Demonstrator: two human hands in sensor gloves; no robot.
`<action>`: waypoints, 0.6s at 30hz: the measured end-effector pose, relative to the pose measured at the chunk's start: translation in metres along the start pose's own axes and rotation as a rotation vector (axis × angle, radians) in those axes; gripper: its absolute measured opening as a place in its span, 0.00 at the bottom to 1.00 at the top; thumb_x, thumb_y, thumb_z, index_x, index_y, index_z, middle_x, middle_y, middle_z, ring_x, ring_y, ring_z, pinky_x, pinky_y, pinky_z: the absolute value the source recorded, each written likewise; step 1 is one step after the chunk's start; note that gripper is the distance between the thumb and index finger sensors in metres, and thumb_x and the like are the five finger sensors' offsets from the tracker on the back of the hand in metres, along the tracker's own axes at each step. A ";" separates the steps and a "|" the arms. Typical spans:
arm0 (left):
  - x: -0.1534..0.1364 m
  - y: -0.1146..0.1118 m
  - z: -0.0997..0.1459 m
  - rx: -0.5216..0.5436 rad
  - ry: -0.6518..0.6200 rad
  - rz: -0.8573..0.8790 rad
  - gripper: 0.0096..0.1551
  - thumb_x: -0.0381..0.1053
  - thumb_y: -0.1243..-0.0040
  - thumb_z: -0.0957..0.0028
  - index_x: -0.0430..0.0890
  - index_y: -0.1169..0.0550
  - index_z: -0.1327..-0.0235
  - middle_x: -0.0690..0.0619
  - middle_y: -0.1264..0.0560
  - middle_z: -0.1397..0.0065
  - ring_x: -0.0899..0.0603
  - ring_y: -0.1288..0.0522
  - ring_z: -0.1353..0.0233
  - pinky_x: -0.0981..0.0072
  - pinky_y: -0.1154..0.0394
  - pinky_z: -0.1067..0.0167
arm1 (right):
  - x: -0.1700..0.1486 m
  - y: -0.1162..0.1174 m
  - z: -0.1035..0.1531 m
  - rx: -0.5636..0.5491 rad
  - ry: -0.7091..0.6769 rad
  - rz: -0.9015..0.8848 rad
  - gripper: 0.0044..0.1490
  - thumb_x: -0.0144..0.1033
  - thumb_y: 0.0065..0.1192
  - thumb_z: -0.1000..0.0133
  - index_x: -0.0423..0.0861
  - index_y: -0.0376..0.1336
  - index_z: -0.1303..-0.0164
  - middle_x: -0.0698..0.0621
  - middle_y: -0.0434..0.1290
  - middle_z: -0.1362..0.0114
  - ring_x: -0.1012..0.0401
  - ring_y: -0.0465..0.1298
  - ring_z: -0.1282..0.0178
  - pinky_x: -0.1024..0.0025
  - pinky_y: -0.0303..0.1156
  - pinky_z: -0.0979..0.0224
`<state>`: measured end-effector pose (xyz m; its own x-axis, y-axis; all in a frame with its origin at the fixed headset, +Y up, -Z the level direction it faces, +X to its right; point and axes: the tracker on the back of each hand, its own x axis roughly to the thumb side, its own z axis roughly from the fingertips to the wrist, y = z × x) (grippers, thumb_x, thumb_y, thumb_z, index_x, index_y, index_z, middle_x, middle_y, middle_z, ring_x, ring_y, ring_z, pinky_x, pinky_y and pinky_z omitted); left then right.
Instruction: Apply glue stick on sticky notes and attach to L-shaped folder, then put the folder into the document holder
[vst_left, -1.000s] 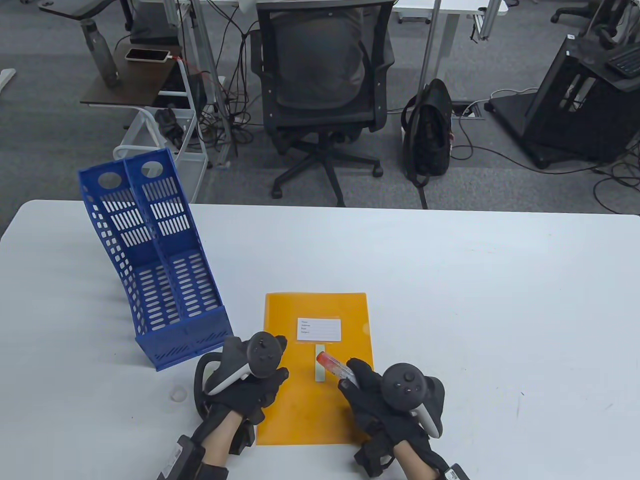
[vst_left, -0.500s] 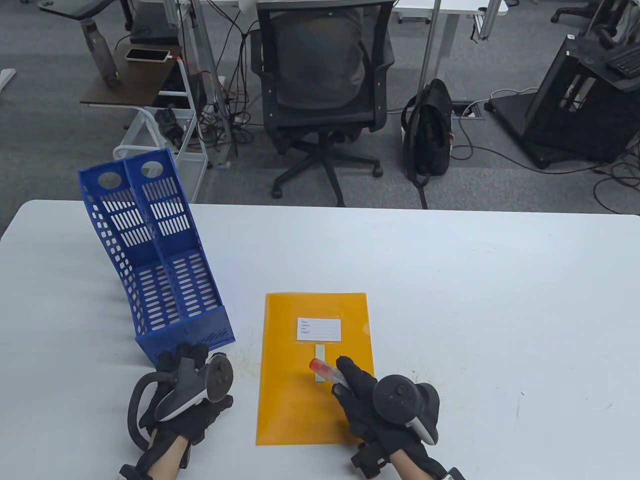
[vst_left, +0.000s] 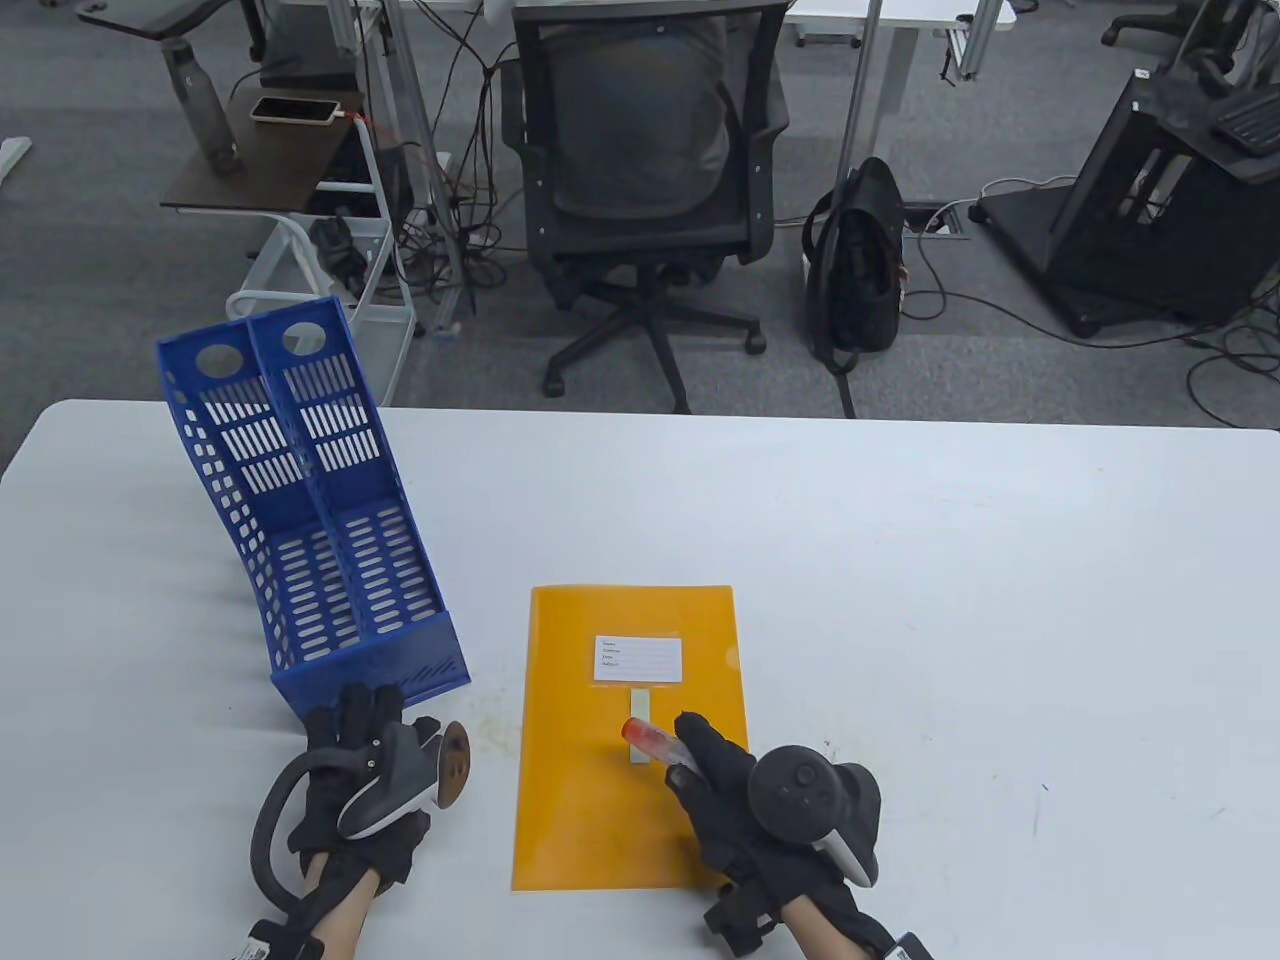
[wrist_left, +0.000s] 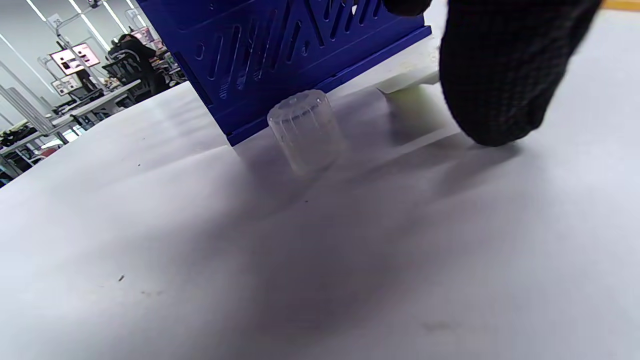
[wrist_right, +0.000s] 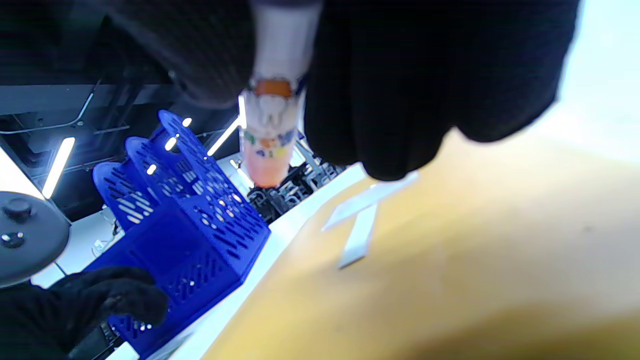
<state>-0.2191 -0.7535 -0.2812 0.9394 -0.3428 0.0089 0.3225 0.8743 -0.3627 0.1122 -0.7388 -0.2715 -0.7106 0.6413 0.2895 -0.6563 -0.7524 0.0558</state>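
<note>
An orange L-shaped folder lies flat at the table's front, with a white label and a pale sticky note strip on it. My right hand grips an uncapped glue stick, its red tip over the strip; the right wrist view shows the glue stick above the folder and strip. My left hand lies on the table in front of the blue document holder, fingers fairly straight, holding nothing. A clear cap stands beside that hand's fingertip.
A pale pad lies on the table by the document holder's base. The white table stretches wide to the right and back. Beyond its far edge stand an office chair and a black bag.
My left hand has left the folder's left edge and moved left to the foot of the document holder. The right hand with the glue stick shifted slightly left over the strip.
</note>
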 end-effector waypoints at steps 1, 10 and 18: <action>0.000 0.000 -0.001 0.000 0.002 -0.011 0.55 0.64 0.26 0.57 0.63 0.48 0.24 0.48 0.62 0.14 0.36 0.65 0.16 0.28 0.65 0.26 | 0.000 0.000 0.000 0.001 0.001 -0.001 0.38 0.42 0.63 0.46 0.37 0.63 0.27 0.35 0.79 0.42 0.43 0.82 0.50 0.47 0.79 0.50; -0.009 0.002 0.000 0.075 0.037 0.075 0.35 0.58 0.38 0.47 0.60 0.38 0.28 0.49 0.51 0.14 0.37 0.57 0.15 0.29 0.61 0.25 | 0.000 0.000 -0.001 0.010 0.006 -0.005 0.38 0.42 0.61 0.45 0.37 0.62 0.27 0.34 0.79 0.42 0.42 0.82 0.50 0.47 0.78 0.50; -0.013 0.007 0.000 0.197 0.086 0.126 0.21 0.57 0.39 0.48 0.55 0.21 0.43 0.53 0.26 0.26 0.38 0.38 0.18 0.29 0.51 0.24 | -0.001 -0.001 -0.001 0.008 0.009 -0.009 0.38 0.42 0.61 0.45 0.37 0.63 0.27 0.34 0.79 0.42 0.42 0.82 0.50 0.47 0.78 0.50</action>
<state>-0.2285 -0.7426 -0.2837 0.9630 -0.2471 -0.1072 0.2276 0.9593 -0.1668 0.1131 -0.7389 -0.2731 -0.7070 0.6494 0.2801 -0.6607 -0.7477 0.0662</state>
